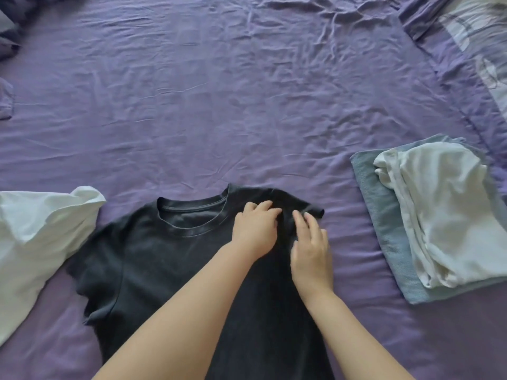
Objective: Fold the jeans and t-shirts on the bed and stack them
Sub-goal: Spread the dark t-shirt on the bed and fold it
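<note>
Dark t-shirt (153, 259) lies face up on the purple sheet (219, 105), near edge of the bed, collar pointing away from the camera. Its left sleeve is spread flat; its right sleeve is bunched and folded in at the shoulder.

Both hands are on that right shoulder area. Left hand (255, 229) reaches across the chest, fingers curled with the tips digging into the fabric beside the collar (looks like a pinch on the cloth, though the fingertips are partly buried). Right hand (311, 248) lies just beside it, fingers straight and slightly spread, pressing flat on the folded-in sleeve. The two hands are almost touching.

Left of the shirt: a loose white t-shirt (41, 237), crumpled, unfolded, just beside the dark sleeve.

Right, well apart: a stack with a folded white garment (450, 209) on top of a folded blue-grey piece (384, 215).

Far right corner: patterned bedding (472, 42). Far left corner: dark bunched fabric (11, 26).
</note>
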Available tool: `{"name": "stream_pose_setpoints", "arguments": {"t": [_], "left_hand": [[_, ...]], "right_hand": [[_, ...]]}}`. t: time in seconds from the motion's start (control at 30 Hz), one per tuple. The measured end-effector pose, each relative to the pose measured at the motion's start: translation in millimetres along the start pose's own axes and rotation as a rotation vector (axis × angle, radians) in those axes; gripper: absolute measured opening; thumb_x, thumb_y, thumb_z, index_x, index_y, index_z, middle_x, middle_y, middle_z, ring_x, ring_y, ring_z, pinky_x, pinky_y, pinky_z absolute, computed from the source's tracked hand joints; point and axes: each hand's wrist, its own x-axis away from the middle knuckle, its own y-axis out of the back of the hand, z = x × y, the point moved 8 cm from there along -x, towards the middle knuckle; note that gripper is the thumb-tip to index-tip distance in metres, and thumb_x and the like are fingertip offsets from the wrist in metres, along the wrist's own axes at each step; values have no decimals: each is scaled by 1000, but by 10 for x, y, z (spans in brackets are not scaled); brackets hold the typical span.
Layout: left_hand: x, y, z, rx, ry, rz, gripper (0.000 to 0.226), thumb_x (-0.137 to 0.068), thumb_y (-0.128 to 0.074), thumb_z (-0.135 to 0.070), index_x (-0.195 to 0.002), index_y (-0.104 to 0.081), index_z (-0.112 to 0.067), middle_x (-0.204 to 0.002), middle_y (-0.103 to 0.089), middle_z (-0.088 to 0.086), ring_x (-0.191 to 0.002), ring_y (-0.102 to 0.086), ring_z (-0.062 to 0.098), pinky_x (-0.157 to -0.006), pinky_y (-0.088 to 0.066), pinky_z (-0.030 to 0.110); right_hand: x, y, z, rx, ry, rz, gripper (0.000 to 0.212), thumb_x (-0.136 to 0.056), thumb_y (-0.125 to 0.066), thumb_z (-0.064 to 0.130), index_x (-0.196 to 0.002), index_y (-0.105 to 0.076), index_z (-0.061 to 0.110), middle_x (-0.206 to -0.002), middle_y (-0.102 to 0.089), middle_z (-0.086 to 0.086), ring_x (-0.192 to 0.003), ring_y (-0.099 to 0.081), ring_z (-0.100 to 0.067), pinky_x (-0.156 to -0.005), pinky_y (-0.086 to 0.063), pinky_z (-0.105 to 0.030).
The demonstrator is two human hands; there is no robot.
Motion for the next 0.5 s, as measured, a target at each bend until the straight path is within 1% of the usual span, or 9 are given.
{"name": "stream_pose_setpoints", "arguments": {"t": [0.07, 0.1, 0.13, 0.2, 0.27, 0.33, 0.4, 0.43, 0.5], "left_hand": [[-29, 100, 141, 501, 206, 12, 28, -98, -40, -28, -113, -63, -19, -122, -61, 8, -112, -55, 29, -98, -44, 41], [-37, 110, 200, 725, 294, 16, 28, -97, -42, -33, -96, -64, -17, -106, -66, 12, -98, -63, 31, -93, -50, 44], [-39, 127, 240, 820, 344, 16, 31, -95, -42, -42, -84, -61, -19, -94, -67, 13, -88, -66, 31, -88, -52, 47], [-34, 175, 236, 786, 349, 23, 41, -86, -44, -61, -88, -60, -24, -93, -68, 7, -87, -66, 26, -85, -53, 45], [-28, 172, 220, 655, 348, 31, 61, -77, -53, -66, -119, -54, -22, -110, -63, 0, -100, -61, 21, -86, -50, 36], [-63, 160, 164, 471, 292, 14, 59, -83, -62, -41, -134, -42, -21, -118, -60, 1, -106, -58, 22, -81, -48, 34], [-78, 203, 134, 305, 253, -56, 46, -88, -57, -16, -132, -43, -21, -119, -61, 5, -106, -58, 25, -80, -49, 37], [-79, 232, 134, 251, 240, -100, 40, -89, -55, -12, -128, -45, -20, -117, -61, 5, -105, -58, 26, -78, -49, 38], [-44, 286, 152, 125, 202, -177, 32, -89, -58, -14, -120, -48, -17, -113, -60, 5, -102, -57, 25, -75, -46, 37]], "right_hand": [[84, -1, 223, 85, 220, 4, 56, -65, -71, -11, -117, -63, 7, -120, -61, -17, -92, -63, -32, -74, -54, -42], [149, -30, 326, 112, 322, 33, 49, -63, -75, -7, -109, -67, 8, -116, -64, -16, -89, -65, -31, -69, -55, -39], [210, -65, 395, 133, 392, 73, 43, -61, -79, -2, -102, -69, 8, -113, -66, -14, -88, -66, -29, -67, -55, -36], [308, -190, 434, 152, 433, 178, 42, -57, -86, 8, -96, -71, 11, -109, -68, -11, -86, -67, -24, -67, -56, -31], [336, -259, 404, 134, 367, 256, 45, -73, -78, 18, -116, -65, 13, -124, -61, -6, -100, -62, -21, -82, -53, -28], [388, -297, 349, 52, 314, 293, 47, -90, -57, 17, -136, -47, 14, -143, -45, -3, -125, -47, -22, -102, -42, -28], [475, -289, 352, 46, 376, 259, 53, -80, -63, 4, -131, -53, 9, -140, -49, -8, -129, -47, -22, -103, -43, -31], [504, -296, 331, 66, 381, 253, 55, -76, -65, 2, -130, -53, 7, -139, -49, -9, -130, -46, -22, -105, -41, -33], [569, -360, 294, 88, 354, 323, 59, -85, -53, 11, -142, -37, 8, -151, -32, -8, -141, -25, -19, -116, -18, -34]]}}
